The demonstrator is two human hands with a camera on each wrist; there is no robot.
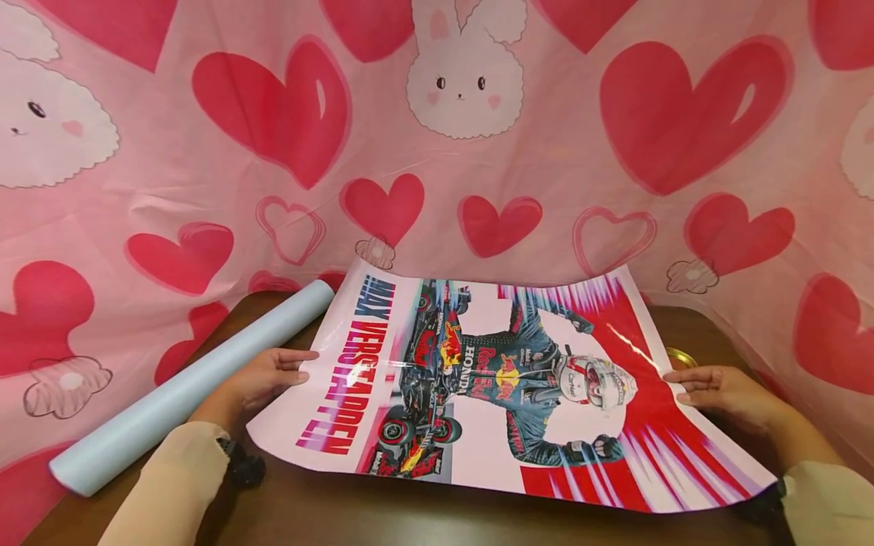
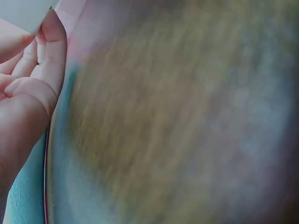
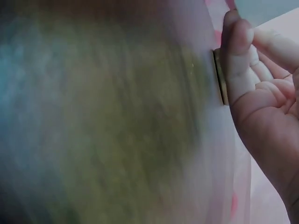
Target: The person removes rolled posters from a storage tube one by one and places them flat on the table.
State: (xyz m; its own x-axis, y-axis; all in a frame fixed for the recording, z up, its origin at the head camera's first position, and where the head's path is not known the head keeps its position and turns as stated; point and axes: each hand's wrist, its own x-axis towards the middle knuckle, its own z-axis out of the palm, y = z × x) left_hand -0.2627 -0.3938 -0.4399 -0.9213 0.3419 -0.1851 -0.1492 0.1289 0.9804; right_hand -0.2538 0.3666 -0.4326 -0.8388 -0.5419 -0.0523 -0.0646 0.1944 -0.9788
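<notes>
A glossy poster (image 1: 478, 425), printed with a racing driver and a race car, spans the space between both hands above the brown table, its near edge bowed and its far corners curling up. At its left edge, my left hand (image 1: 262, 379) pinches the sheet between thumb and fingers; the left wrist view shows this hand (image 2: 32, 88) gripping the edge at upper left. My right hand (image 1: 730, 398) holds the opposite edge the same way, and in the right wrist view its thumb and fingers (image 3: 239, 39) meet at the sheet.
A long pale-blue roll (image 1: 198, 383) lies diagonally along the table's left side. Behind the poster's right edge, a round gold-coloured object (image 1: 681, 358) is partly hidden. Brown table surface (image 1: 328, 516) shows in front. A pink cloth (image 1: 437, 167) with hearts and rabbits hangs around the table.
</notes>
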